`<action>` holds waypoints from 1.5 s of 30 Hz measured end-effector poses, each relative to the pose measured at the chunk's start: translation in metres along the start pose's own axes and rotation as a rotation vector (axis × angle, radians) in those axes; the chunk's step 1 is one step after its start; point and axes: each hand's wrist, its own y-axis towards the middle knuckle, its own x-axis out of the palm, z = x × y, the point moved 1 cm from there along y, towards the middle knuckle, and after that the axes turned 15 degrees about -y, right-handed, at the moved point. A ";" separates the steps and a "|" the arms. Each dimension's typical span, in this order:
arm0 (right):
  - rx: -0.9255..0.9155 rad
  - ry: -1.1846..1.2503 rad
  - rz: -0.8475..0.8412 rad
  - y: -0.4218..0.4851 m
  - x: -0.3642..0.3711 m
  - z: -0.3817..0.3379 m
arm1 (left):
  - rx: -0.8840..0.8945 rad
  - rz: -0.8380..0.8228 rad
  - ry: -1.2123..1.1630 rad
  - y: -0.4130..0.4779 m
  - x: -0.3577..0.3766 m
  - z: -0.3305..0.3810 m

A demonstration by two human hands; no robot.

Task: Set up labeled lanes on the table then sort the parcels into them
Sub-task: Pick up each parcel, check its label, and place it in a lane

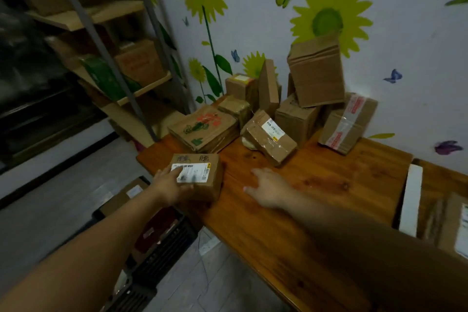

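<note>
A small cardboard parcel [200, 175] with a white shipping label lies at the near left corner of the wooden table [316, 210]. My left hand [169, 186] grips its left end, thumb over the front edge. My right hand [268, 190] hovers blurred over the bare wood to the right of it, fingers spread, holding nothing. Behind it sits a flat printed parcel [202, 129], then a taped parcel with a label [269, 138]. Several brown boxes [316, 76] are piled against the wall.
A white strip [411, 200] and another labelled parcel [453, 223] lie at the table's right end. Black crates with parcels [157, 248] stand on the floor below the table's left edge. A metal shelf with boxes [121, 63] stands to the left.
</note>
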 end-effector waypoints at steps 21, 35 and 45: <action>0.604 0.687 0.217 0.080 0.078 -0.071 | 0.112 -0.480 -0.620 0.119 0.006 -0.013; 0.702 0.716 0.992 -0.161 -0.015 -0.008 | 0.713 -0.629 -0.871 -0.053 0.022 0.152; 0.697 0.609 1.291 -0.297 -0.012 0.024 | 0.970 -0.643 -0.978 -0.178 0.045 0.198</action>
